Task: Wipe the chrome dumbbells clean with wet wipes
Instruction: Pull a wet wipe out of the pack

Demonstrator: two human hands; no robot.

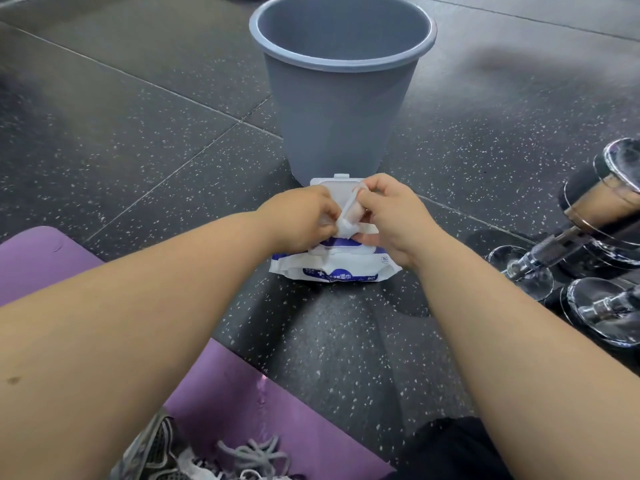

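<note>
Speckled rubber floor [138, 133], head view. Left hand [298, 216] and right hand [391, 216], fingers curled, both pinched a wet wipe [346, 226] over the open pack [336, 268]. Risk: the wipe could tear or drag extra sheets out. Chrome dumbbells [588, 216] lay apart at right. A grey bin [339, 116] stood just behind the pack and did not appear to obstruct.

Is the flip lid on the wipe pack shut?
No, the flip lid stands open while the left hand and right hand pinch a wet wipe above the wipe pack.
</note>
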